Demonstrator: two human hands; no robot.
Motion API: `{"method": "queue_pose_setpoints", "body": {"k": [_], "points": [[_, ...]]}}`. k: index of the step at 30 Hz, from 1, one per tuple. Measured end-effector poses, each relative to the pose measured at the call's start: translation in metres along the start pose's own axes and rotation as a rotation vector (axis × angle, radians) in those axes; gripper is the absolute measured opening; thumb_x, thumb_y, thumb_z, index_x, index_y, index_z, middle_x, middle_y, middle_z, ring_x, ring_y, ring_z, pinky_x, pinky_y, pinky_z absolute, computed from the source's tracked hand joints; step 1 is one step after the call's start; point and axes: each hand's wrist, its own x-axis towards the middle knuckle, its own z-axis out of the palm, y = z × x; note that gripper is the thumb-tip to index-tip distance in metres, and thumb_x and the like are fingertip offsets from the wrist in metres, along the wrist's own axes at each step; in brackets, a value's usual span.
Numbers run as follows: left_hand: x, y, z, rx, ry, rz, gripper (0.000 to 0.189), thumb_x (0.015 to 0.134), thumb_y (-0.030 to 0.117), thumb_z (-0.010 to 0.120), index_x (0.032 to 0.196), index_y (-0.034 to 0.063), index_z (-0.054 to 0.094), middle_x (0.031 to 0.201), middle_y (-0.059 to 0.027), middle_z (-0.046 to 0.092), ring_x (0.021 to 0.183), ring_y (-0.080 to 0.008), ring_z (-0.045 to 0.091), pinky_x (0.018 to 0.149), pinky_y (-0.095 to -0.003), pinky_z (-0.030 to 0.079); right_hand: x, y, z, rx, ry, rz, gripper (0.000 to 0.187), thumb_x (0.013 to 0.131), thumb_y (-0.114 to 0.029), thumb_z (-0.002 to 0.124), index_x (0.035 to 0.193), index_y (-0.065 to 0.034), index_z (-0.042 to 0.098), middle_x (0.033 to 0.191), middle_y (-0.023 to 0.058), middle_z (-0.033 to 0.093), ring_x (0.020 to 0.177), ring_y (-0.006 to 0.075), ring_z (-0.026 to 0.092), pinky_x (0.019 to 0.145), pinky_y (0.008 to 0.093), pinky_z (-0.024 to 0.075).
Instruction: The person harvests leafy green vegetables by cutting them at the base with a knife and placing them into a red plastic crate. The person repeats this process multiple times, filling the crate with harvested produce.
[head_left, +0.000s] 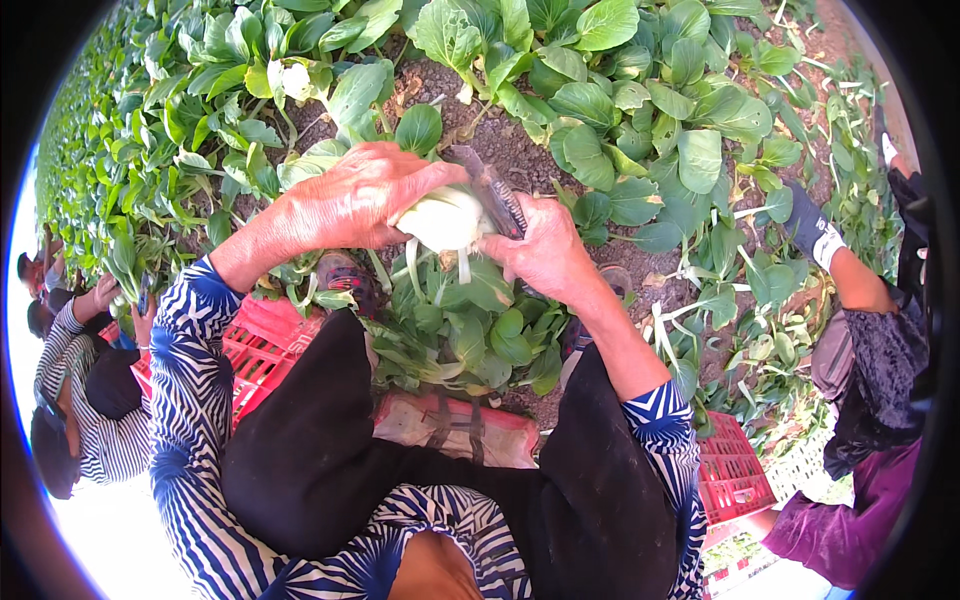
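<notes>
My left hand (367, 199) grips a head of bok choy (442, 221), its pale, rounded base turned toward me. In my right hand (551, 251) is a knife (495, 191) with a dark, ridged part by the thumb. The blade rises beside the upper right of the base, and my right thumb rests against the base's lower right. Two pale stalks hang below the base; whether they are still attached I cannot tell. Under my hands, between my feet, lies a heap of leafy bok choy (472, 334).
Rows of growing bok choy (585, 105) stand ahead. Red plastic crates are at my left (255, 352) and right (731, 469). A taped red-and-white bundle (457, 431) lies between my legs. A person's gloved hand (810, 221) reaches in from the right; another person (105, 405) works at left.
</notes>
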Motion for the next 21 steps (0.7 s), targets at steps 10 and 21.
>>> {"method": "queue_pose_setpoints", "body": {"k": [10,21], "points": [[0.067,-0.008,-0.024,0.583,-0.260,0.258,0.038,0.076,0.010,0.060,0.112,0.0045,0.050,0.075,-0.0024,0.051,0.073,-0.0208,0.058,0.069,-0.0347,0.045,0.013,0.025,-0.037,0.062,0.135,0.120,0.017,0.085,-0.012,0.068,0.089,0.0030,0.061,0.066,0.0064,0.062,0.052,0.0141,0.062,0.044,0.0287,0.0486],[0.121,-0.096,-0.026,0.774,-0.376,-0.069,0.060,0.082,0.003,0.059,0.139,0.0108,0.044,0.073,-0.0085,0.062,0.073,-0.0252,0.065,0.069,-0.0370,0.048,0.074,0.037,-0.039,-0.044,0.223,0.253,0.028,0.097,-0.022,0.047,0.118,-0.0030,0.047,0.067,0.0092,0.061,0.052,0.0176,0.061,0.049,0.0329,0.0511]]}}
